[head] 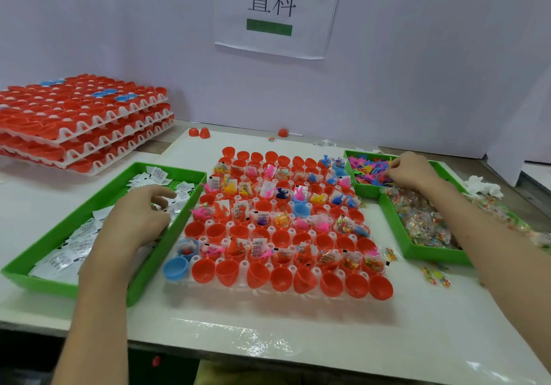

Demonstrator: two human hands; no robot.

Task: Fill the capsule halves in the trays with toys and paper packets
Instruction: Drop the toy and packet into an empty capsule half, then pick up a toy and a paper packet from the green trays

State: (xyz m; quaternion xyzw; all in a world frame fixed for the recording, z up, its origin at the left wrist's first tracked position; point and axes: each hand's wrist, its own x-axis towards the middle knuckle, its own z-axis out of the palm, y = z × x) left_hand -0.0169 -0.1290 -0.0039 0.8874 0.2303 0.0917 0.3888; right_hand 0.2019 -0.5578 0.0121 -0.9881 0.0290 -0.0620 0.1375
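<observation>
Paper packets [80, 235] lie under the left hand [140, 214], whose fingers curl down onto the heap in the green bin [143, 277] left of the capsule tray [244, 264]. Whether a packet is actually pinched cannot be told, since the curled fingers cover what is beneath them. The right hand [413, 170], at the tray's far right corner, pinches into a tangle of small plastic toys [366, 173]. Both heaps are loose and jumbled, so a lift would likely bring up several pieces at once, and the extras could drop into cups already filled. Across the tray, many capsule halves [258, 275] hold a toy or a packet, but the nearest row and one middle row stand empty. Packets poke up well above the rims, so a wrist or forearm passing low over the tray could flick them out. The near-row cups lean, and a nudge might tip them off their seats.
</observation>
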